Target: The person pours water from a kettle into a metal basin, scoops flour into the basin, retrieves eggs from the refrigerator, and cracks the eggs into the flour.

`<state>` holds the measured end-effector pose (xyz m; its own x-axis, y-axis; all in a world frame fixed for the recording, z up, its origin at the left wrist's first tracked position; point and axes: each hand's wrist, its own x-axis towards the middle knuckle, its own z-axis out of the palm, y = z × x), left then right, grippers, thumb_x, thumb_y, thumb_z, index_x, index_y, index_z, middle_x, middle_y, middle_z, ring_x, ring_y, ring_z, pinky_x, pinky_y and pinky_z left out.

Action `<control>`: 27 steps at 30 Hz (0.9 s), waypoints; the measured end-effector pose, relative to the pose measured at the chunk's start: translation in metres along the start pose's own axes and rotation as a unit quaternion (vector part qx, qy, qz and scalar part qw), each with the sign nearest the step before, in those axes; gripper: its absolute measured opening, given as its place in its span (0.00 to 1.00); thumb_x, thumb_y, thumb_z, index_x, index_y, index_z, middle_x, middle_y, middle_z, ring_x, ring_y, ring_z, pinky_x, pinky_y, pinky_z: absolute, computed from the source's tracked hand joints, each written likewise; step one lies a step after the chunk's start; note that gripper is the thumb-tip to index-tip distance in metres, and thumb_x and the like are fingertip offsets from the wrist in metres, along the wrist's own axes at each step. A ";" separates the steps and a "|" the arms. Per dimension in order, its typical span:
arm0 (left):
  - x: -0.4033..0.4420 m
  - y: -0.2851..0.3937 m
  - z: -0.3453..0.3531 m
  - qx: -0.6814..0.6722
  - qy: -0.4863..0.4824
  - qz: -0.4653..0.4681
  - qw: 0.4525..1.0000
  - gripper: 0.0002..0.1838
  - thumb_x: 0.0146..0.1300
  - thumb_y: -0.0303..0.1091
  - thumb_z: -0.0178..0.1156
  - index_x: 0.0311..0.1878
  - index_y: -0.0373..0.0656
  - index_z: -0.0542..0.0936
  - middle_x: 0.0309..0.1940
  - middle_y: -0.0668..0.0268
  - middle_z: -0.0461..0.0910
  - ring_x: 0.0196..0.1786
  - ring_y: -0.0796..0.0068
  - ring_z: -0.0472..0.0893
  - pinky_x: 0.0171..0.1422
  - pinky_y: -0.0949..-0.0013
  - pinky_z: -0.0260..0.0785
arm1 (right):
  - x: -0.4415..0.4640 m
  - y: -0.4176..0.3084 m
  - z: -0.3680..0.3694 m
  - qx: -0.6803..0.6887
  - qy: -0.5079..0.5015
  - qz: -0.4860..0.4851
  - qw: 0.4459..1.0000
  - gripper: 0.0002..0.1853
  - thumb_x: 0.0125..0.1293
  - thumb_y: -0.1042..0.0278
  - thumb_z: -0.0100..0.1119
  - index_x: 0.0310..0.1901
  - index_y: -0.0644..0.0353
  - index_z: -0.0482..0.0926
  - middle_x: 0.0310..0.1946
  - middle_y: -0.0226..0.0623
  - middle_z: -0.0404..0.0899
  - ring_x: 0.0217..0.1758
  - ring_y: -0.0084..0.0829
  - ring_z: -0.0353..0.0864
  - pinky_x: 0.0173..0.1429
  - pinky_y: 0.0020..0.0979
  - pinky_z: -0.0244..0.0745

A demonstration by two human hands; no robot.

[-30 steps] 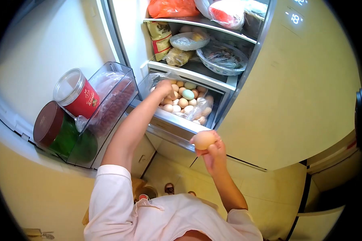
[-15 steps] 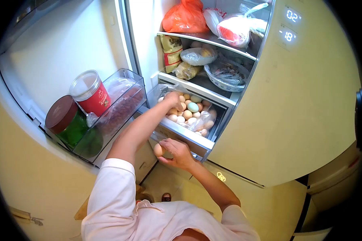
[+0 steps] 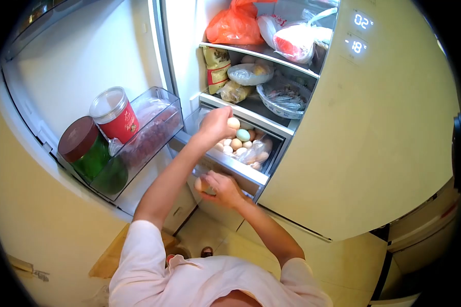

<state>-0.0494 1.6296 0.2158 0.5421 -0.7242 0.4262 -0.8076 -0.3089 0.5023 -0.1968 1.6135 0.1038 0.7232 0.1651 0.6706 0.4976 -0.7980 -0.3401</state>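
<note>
Over the pulled-out fridge drawer (image 3: pixel 235 171), my left hand (image 3: pixel 216 125) is closed with a pale egg (image 3: pixel 233 123) at its fingertips. Below the hand, the drawer holds many brown and cream eggs in a clear plastic bag (image 3: pixel 256 152), with one pale blue-green egg (image 3: pixel 243 135) among them. My right hand (image 3: pixel 221 189) is in front of the drawer's face, its fingers curled around a light brown egg (image 3: pixel 201 184). The fingers partly cover that egg. My left hand hides the drawer's left part.
The open door's clear bin (image 3: pixel 164 97) holds a green jar (image 3: pixel 89 158), a red canister (image 3: pixel 119 123) and bagged food. Above the drawer, shelves carry an orange bag (image 3: pixel 235 25), bowls and packets. A closed fridge door (image 3: pixel 369 128) stands on the right.
My left hand has risen out of the eggs with one egg at its fingertips. My right hand still holds its egg near the drawer front. The view has shifted slightly.
</note>
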 end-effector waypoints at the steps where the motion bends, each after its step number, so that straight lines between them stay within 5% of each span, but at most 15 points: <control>1: -0.023 0.017 -0.018 -0.027 0.051 0.020 0.998 0.18 0.38 0.33 0.66 0.34 0.41 0.73 0.32 0.57 0.78 0.37 0.62 0.78 0.42 0.67 0.69 | 0.001 0.002 -0.003 0.006 -0.002 0.009 1.000 0.24 0.42 0.70 0.66 0.44 0.61 0.71 0.35 0.40 0.73 0.36 0.40 0.75 0.38 0.34 0.73; 5: -0.131 0.048 -0.072 -0.138 0.290 0.060 0.945 0.24 0.40 0.23 0.65 0.46 0.38 0.74 0.38 0.59 0.76 0.43 0.66 0.76 0.49 0.69 0.66 | 0.009 0.016 -0.012 -0.002 0.019 0.013 1.000 0.21 0.42 0.70 0.67 0.40 0.61 0.71 0.33 0.39 0.73 0.34 0.40 0.75 0.35 0.33 0.72; 12: -0.282 -0.004 -0.092 -0.305 0.447 -0.080 0.837 0.25 0.43 0.17 0.60 0.50 0.33 0.71 0.46 0.59 0.72 0.50 0.71 0.72 0.58 0.69 0.61 | 0.018 0.054 -0.019 -0.004 0.092 0.078 0.993 0.16 0.45 0.65 0.67 0.33 0.60 0.73 0.23 0.38 0.72 0.23 0.34 0.74 0.27 0.30 0.69; 14: -0.308 -0.008 -0.100 -0.335 0.472 -0.118 0.807 0.23 0.48 0.19 0.59 0.51 0.31 0.69 0.47 0.58 0.72 0.51 0.69 0.72 0.60 0.69 0.61 | 0.024 0.062 -0.021 -0.002 0.131 0.147 0.980 0.15 0.46 0.62 0.67 0.32 0.60 0.74 0.21 0.38 0.74 0.22 0.34 0.75 0.28 0.30 0.70; 20: -0.357 -0.084 -0.124 -0.469 0.523 -0.038 0.710 0.22 0.55 0.25 0.57 0.53 0.29 0.66 0.48 0.55 0.72 0.54 0.65 0.71 0.62 0.65 0.61 | 0.033 0.104 -0.018 -0.078 0.201 0.207 0.954 0.18 0.45 0.53 0.66 0.30 0.59 0.75 0.22 0.42 0.76 0.26 0.40 0.77 0.33 0.37 0.71; 27: -0.340 -0.100 -0.184 -0.494 0.538 0.031 0.682 0.20 0.57 0.33 0.58 0.50 0.32 0.69 0.48 0.56 0.72 0.56 0.65 0.70 0.65 0.64 0.57 | 0.046 0.118 -0.024 -0.079 0.251 0.291 0.920 0.19 0.47 0.52 0.65 0.26 0.63 0.75 0.21 0.45 0.76 0.25 0.41 0.76 0.34 0.35 0.70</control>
<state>-0.1105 2.0196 0.1593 0.7996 0.3191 0.5088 -0.5747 0.6527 0.4938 -0.1159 1.5134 0.1104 0.5131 -0.5733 0.6388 -0.0080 -0.7474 -0.6644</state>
